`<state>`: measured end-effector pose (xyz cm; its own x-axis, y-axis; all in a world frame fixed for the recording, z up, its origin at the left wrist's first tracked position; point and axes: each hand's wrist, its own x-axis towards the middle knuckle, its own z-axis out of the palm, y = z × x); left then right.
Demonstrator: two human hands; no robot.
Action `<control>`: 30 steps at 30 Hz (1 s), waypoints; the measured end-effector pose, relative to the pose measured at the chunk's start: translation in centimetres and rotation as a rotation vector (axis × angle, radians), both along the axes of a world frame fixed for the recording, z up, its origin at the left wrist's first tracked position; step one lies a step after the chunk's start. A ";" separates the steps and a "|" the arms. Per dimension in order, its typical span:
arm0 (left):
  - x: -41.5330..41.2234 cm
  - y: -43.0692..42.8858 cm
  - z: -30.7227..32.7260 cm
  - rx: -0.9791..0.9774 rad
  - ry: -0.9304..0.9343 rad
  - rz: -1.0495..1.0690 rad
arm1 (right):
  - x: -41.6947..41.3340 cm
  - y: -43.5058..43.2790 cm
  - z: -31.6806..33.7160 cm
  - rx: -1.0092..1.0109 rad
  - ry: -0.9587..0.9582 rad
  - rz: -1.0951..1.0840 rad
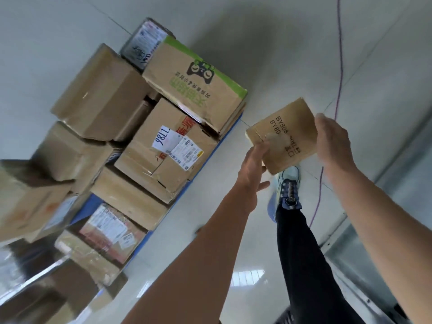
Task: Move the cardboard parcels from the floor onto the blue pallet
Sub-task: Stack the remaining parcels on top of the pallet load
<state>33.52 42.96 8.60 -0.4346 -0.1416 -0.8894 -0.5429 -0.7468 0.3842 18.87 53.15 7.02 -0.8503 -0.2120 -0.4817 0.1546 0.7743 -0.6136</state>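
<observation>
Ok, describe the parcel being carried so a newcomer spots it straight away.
Start at the blue pallet piled with cardboard boxes. To its right, above the floor, the left hand and right hand carry one small parcel between them. It alone is off the stack, far smaller than the rest, printed BY808 in black.

Pale glossy tiled floor [268, 54]. Blue pallet [92, 205] lies flat on it, mostly covered, with only its edge strip and one gap showing. Cardboard parcels are stacked on the pallet in layers, touching: green-printed carton [194, 83] on top at the far end, label-covered carton [168, 146] just below it, plain brown box [102, 94] beside them, plain box [131, 197] and taped labelled box [109, 232] along the pallet edge. Purple cable [340, 66] trails across the floor, well apart from the pallet. One sneaker [288, 183] stands on the floor near the pallet.
</observation>
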 end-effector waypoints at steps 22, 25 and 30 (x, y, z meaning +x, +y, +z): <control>29.2 4.7 7.6 -0.123 -0.158 0.445 | 24.7 -2.4 8.1 0.102 -0.127 0.392; 32.8 3.9 7.0 -0.156 -0.223 0.498 | 27.5 -4.2 7.6 0.080 -0.185 0.494; 37.3 0.2 6.0 -0.214 -0.255 0.585 | 30.9 -8.7 5.9 0.071 -0.309 0.658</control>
